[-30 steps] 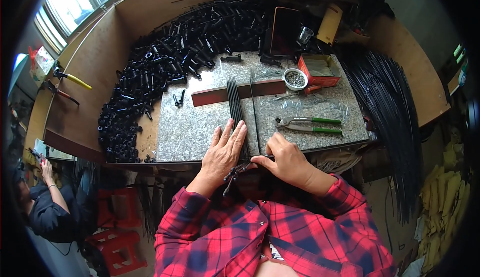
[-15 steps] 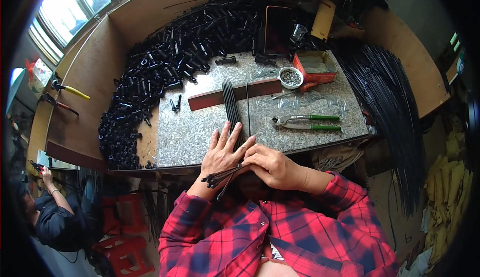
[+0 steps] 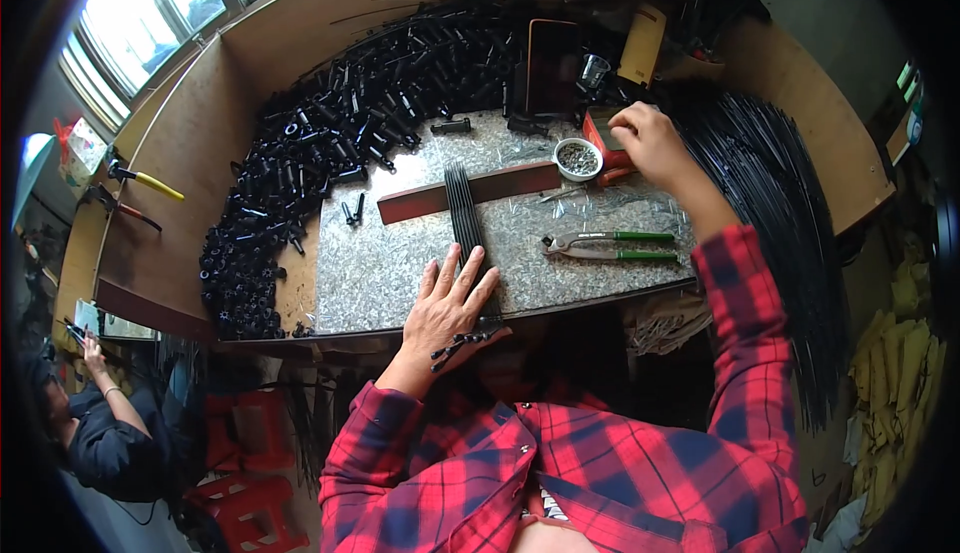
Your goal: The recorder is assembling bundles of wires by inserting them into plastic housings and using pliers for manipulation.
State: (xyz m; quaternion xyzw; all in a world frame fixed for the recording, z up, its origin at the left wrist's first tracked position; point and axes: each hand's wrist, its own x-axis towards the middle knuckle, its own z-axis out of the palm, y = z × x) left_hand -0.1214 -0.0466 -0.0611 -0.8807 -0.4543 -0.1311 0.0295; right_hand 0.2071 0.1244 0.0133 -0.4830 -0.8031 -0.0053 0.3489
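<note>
My left hand [image 3: 445, 303] lies over a bundle of thin black rods [image 3: 463, 203], fingers stretched along it, keeping it between fingers and thumb. Dark knobbed ends [image 3: 470, 337] of the rods stick out across the thumb. Beyond the hand, the bundle crosses a reddish-brown bar [image 3: 415, 200] on the speckled stone slab [image 3: 370, 278]. My right hand [image 3: 645, 143] is at the red box [image 3: 598, 131] on the far right, covering much of it. Its fingers are bent together; whatever is between them is hidden.
Beside the box stands a white cup [image 3: 578, 159] of small metal pieces. Green-handled pincers [image 3: 612, 247] lie on the slab's right. Black tubular parts [image 3: 340, 113] are heaped behind and left. A phone [image 3: 552, 65] stands at the back; long black strands [image 3: 770, 173] hang right. Another person [image 3: 120, 423] sits far left.
My right hand has left the rods beside my left hand and reached forward and right to the red box. A single rod right of the bundle no longer shows there.
</note>
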